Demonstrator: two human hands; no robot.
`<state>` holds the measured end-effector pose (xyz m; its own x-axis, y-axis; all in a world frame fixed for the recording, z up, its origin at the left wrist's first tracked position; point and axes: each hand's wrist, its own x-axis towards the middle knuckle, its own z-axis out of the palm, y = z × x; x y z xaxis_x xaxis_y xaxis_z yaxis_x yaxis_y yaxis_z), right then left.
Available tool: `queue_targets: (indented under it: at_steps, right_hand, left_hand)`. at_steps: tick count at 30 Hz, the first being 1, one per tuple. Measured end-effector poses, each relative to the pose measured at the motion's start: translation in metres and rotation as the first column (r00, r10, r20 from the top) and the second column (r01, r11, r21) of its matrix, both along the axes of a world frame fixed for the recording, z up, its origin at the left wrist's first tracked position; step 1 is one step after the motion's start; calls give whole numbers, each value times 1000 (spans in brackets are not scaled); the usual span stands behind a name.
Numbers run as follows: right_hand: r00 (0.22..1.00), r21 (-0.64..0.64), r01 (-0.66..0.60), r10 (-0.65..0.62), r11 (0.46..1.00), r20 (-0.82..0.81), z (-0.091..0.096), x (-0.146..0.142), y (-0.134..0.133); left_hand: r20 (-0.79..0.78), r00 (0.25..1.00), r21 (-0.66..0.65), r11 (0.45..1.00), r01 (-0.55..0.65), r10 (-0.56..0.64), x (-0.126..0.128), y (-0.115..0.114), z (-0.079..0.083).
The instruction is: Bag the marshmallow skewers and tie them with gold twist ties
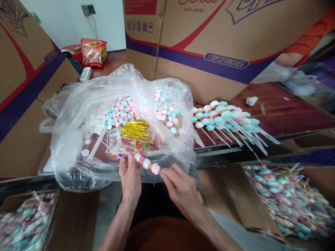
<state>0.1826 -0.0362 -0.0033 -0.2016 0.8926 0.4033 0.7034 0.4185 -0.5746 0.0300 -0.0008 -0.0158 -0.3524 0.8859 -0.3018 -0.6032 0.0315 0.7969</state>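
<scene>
My left hand [130,174] is closed around one end of a candy stick [147,163] with pink and blue sweets on it, held over the near edge of a clear plastic bag [78,115]. My right hand [180,186] pinches the other end, by the pink sweet at its tip. Inside the bag lie loose pink, blue and white candies [123,109], a bundle of gold twist ties [134,129] and small coloured ring sweets [138,144].
A pile of finished candy sticks [227,120] lies on the wooden table [288,111] to the right. Cartons of wrapped sticks stand at lower right [290,198] and lower left [23,219]. Large cardboard boxes [209,38] wall the back and left. Another person's sleeve [309,36] shows at top right.
</scene>
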Motion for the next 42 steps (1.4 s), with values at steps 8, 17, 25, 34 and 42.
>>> queue_targets:
  at_steps: [8, 17, 25, 34, 42]
  right_hand:
    - [999, 116, 17, -21, 993, 33, -10, -8, 6]
    - [968, -157, -62, 21, 986, -248, -10, -7, 9]
    - [999, 10, 28, -27, 1000, -47, -20, -26, 8]
    - [947, -187, -33, -29, 982, -321, -17, -36, 11]
    - [908, -228, -114, 8, 967, -419, -17, -32, 13]
  left_hand:
    - [-33, 996, -27, 996, 88, -89, 0, -2, -1]
    - [-60, 987, 17, 989, 150, -149, -3, -1, -4]
    - [-48, 984, 4, 986, 169, -169, -2, -3, -6]
    - [1, 967, -30, 966, 256, -256, 6, -9, -7]
    - [71, 961, -38, 962, 272, -269, -3, -5, -3]
